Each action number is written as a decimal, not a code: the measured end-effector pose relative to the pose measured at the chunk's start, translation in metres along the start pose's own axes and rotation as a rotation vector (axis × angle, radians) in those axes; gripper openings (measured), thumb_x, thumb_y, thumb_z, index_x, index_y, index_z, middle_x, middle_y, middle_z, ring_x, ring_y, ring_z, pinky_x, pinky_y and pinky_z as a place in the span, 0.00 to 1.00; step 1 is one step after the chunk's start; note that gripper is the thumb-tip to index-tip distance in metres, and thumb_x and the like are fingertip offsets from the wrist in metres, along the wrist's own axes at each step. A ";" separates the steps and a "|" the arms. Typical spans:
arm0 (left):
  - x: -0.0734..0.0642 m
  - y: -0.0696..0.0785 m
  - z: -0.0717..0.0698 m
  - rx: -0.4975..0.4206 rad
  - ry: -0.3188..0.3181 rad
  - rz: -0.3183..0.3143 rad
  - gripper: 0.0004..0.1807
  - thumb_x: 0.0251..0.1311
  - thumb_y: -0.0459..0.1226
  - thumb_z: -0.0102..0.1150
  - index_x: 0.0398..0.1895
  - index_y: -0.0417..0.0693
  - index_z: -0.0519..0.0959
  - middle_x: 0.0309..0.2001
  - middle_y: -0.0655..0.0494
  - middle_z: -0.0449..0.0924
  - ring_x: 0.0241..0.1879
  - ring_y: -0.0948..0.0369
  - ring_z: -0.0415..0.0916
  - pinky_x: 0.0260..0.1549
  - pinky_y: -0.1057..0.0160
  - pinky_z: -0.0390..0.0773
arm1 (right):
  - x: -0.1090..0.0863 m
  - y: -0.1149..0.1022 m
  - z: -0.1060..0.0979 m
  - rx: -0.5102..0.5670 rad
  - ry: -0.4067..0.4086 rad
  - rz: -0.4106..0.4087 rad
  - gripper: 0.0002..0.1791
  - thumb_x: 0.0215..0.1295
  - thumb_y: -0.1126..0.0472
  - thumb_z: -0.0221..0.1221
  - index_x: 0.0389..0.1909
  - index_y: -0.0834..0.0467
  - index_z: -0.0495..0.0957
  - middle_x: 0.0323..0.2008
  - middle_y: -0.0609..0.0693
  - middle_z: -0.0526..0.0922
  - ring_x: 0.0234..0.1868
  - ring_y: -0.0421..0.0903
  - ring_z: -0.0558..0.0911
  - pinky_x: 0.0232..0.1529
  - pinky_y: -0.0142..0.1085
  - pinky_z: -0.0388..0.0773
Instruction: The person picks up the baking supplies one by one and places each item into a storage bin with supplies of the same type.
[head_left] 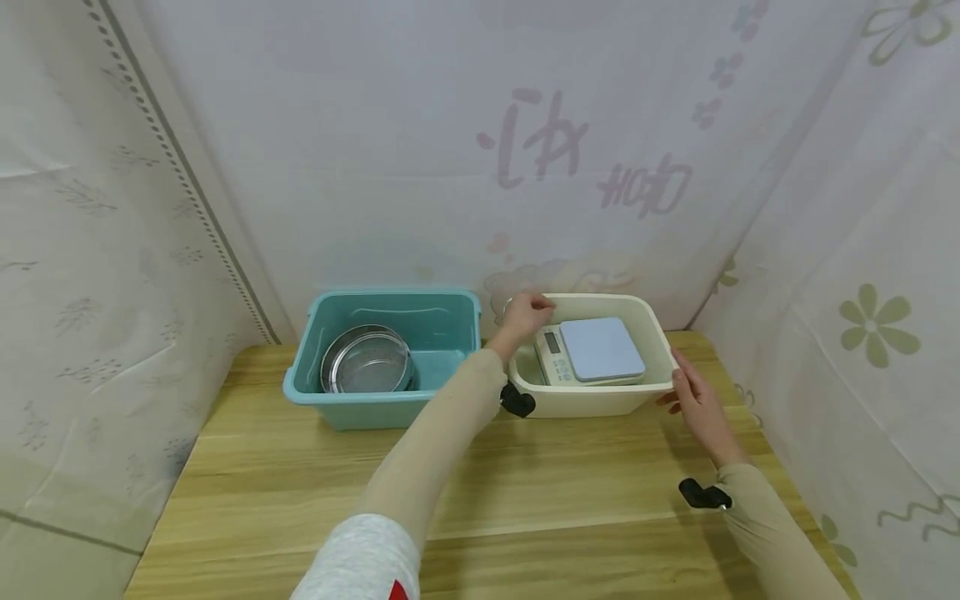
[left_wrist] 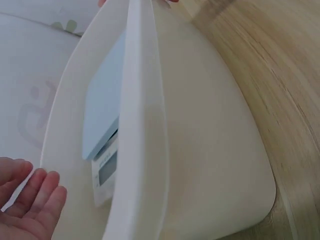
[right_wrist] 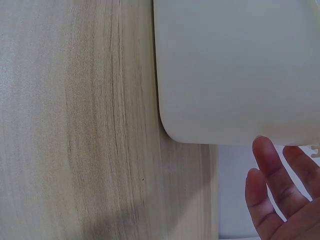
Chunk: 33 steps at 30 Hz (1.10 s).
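A cream plastic bin (head_left: 577, 403) stands on the wooden table, and inside it lies a kitchen scale (head_left: 602, 350) with a pale blue platform and a small display. My left hand (head_left: 527, 315) is over the bin's back left corner, fingers loosely bent and close to the rim in the left wrist view. At the front right corner, my right hand (head_left: 696, 400) rests its thumb by the rim, other fingers lower along the outside. The right wrist view shows the fingertips (right_wrist: 263, 145) right at the bin's wall, fingers spread and relaxed.
Left of the cream bin stands a teal bin (head_left: 375, 398) holding round metal sieves (head_left: 369, 367). The table (head_left: 300, 483) runs back to a patterned cloth wall (head_left: 390, 167), with more cloth on both sides. My left forearm crosses in front of the teal bin's right corner.
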<state>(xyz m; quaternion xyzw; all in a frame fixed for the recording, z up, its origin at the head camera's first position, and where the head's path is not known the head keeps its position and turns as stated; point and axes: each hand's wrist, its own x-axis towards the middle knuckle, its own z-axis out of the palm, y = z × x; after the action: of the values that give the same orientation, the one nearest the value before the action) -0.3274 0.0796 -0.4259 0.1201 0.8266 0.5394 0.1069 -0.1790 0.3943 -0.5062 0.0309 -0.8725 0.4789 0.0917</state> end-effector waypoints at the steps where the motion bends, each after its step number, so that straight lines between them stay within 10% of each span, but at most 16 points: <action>1: -0.001 0.000 -0.001 -0.014 0.002 0.009 0.14 0.76 0.34 0.56 0.57 0.36 0.84 0.57 0.42 0.84 0.59 0.48 0.79 0.57 0.59 0.80 | -0.001 0.000 0.000 0.000 0.001 0.001 0.29 0.87 0.56 0.40 0.83 0.58 0.52 0.55 0.71 0.78 0.36 0.44 0.86 0.32 0.35 0.83; 19: -0.025 0.009 -0.019 -0.193 -0.094 0.049 0.18 0.78 0.32 0.53 0.62 0.27 0.77 0.57 0.31 0.80 0.56 0.41 0.81 0.51 0.60 0.86 | -0.004 -0.002 -0.001 -0.035 -0.056 0.008 0.30 0.88 0.54 0.36 0.85 0.55 0.46 0.55 0.72 0.76 0.35 0.42 0.86 0.32 0.38 0.84; 33: -0.077 0.024 -0.039 -0.233 -0.197 0.113 0.16 0.78 0.34 0.54 0.61 0.33 0.80 0.55 0.37 0.84 0.54 0.44 0.83 0.55 0.53 0.85 | -0.008 -0.011 -0.001 -0.051 -0.045 -0.006 0.31 0.88 0.53 0.33 0.85 0.55 0.44 0.63 0.76 0.71 0.34 0.32 0.83 0.31 0.36 0.82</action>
<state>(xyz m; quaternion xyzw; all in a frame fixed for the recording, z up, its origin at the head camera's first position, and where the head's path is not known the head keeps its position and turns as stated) -0.2639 0.0312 -0.3848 0.2053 0.7358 0.6225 0.1700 -0.1693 0.3887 -0.4984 0.0421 -0.8862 0.4554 0.0741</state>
